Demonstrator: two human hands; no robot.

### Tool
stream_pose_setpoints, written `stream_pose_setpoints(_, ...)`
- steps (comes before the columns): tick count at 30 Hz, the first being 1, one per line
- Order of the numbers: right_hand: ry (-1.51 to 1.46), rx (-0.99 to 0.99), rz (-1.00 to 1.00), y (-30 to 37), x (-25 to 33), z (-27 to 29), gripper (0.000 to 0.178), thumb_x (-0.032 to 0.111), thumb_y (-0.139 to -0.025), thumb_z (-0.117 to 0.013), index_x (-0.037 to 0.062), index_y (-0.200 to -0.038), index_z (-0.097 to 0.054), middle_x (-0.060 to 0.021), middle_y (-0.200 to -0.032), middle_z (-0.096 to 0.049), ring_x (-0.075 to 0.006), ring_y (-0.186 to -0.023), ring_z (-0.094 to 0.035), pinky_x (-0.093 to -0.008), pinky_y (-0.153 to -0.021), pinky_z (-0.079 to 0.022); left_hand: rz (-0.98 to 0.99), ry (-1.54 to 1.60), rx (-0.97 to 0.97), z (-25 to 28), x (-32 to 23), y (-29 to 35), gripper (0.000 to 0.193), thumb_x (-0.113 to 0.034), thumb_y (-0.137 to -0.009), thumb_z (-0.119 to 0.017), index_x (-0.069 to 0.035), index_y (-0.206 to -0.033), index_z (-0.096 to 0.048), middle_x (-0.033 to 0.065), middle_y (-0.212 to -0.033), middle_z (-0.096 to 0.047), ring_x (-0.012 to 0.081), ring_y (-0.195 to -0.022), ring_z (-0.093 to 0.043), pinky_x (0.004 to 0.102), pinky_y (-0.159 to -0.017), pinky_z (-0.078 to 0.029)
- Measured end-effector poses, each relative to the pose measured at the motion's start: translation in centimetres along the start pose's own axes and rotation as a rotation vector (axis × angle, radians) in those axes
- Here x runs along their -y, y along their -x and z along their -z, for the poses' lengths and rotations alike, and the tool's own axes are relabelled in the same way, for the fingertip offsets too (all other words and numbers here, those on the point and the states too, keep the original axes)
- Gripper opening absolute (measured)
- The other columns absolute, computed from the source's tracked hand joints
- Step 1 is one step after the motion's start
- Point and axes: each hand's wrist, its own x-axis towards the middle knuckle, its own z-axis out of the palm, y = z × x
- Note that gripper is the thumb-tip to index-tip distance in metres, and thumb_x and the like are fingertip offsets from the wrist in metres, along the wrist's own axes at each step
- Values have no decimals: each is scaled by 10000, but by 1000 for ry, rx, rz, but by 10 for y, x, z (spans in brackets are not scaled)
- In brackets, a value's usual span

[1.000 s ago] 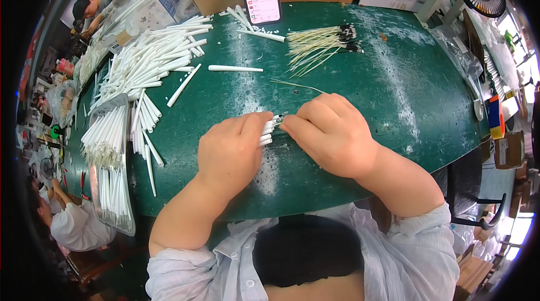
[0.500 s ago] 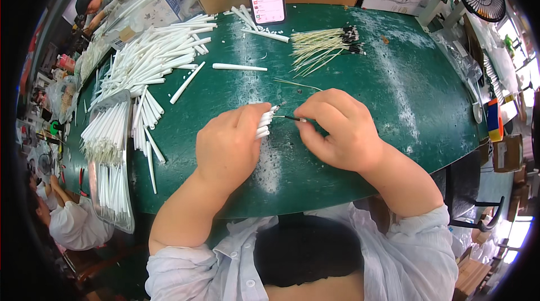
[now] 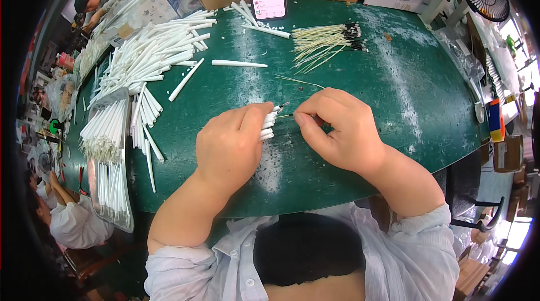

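Since my right hand (image 3: pixel 340 127) slid further over the wire (image 3: pixel 287 115) — left hand (image 3: pixel 230 141) still clutching those tubes (image 3: pixel 268 128) — I reckon I've got a firmer pinch on its black end.

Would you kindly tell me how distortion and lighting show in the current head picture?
Head view: black corners surround the fisheye image, and the green table's near edge appears bowed; head view: pale streaks there may be glare or scuffs; head view: a lower-right bright patch looks washed out, while left hand and right hand look fairly sharp.
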Motion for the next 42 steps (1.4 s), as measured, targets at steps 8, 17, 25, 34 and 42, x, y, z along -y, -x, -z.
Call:
stream_pose_setpoints(8, -220, 63, -71, 3, -1, -7, 74, 91, -873, -700, 26, -907, -710, -128, -837, -696, -318, -770, -668, -390, -676, -533, -18, 69, -12, 0, -1, 1, 358, -20, -727, -669, -97, -1076, -675, 55, -936, -725, 256, -788, -698, 369, -676, -549)
stream_pose_setpoints(17, -437, 233, -491, 1, 1, -2, 194, 209, -885, -737, 20, -926, -758, -134, -787, -702, -214, -623, -640, -337, -607, -511, -114, 14, -79, -8, 1, 0, 288, -43, -767, -645, -92, -1046, -693, 55, -908, -734, 230, -772, -699, 349, -665, -544)
stream_pose_setpoints(25, -201, 184, -442, -14, -24, 8, 223, 260, -826, -783, 43, -848, -734, -107, -802, -702, -272, -746, -646, -362, -691, -516, -63, 25, -79, -4, 0, 1, 339, -8, -746, -648, -101, -1070, -687, 74, -932, -730, 266, -787, -696, 370, -675, -547)
stream_pose_setpoints(34, 410, 259, -261, -1, -71, -37, 177, 248, -868, -714, 93, -942, -670, -87, -987, -617, -293, -995, -582, -448, -860, -444, 35, 39, -25, -4, 10, -1, 371, 28, -754, -642, -123, -1089, -685, 89, -899, -714, 286, -774, -680, 391, -655, -536)
stream_pose_setpoints(42, 349, 249, -169, -3, -63, -39, 129, 199, -902, -668, 78, -936, -638, -91, -991, -590, -293, -1021, -568, -436, -856, -438, 37, 87, -33, -4, 7, -3, 323, 19, -785, -658, -114, -1079, -681, 83, -913, -719, 289, -767, -679, 387, -651, -534)
